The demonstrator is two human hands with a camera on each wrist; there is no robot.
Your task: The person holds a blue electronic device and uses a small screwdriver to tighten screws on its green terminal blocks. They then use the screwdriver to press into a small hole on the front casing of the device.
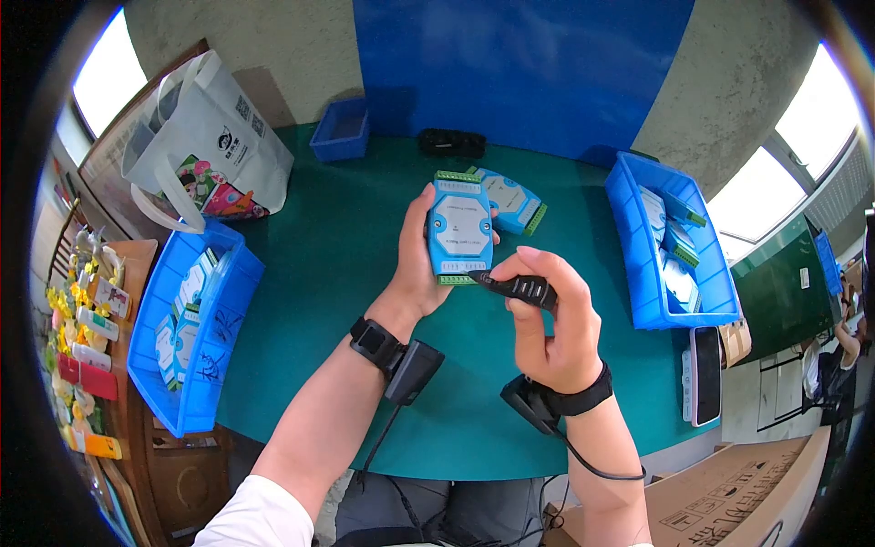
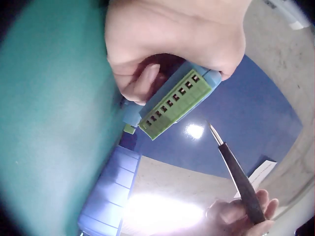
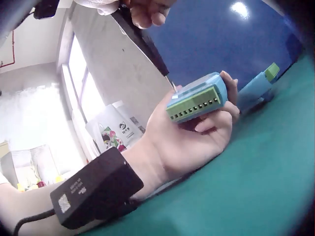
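Note:
My left hand [image 1: 415, 264] grips a blue electronic module [image 1: 461, 226] with green terminal blocks [image 2: 172, 105] along both ends. The module is held up over the green table, its labelled face toward the head camera. Black tweezers [image 1: 527, 290] with metal tips are pinched between the thumb and fingers of my right hand [image 1: 567, 333]. In the head view the tips overlap the module's near end; in the right wrist view they come down close at its upper face. A second blue module [image 1: 512, 201] lies on the table just beyond, partly hidden behind the held one.
A blue bin [image 1: 196, 406] of modules stands left, another blue bin [image 1: 629, 264] of modules right. Behind are a small blue bin [image 1: 339, 146], a black object [image 1: 451, 143] and a white bag [image 1: 228, 118]. A phone [image 1: 705, 374] lies at the table's right edge [image 1: 638, 445].

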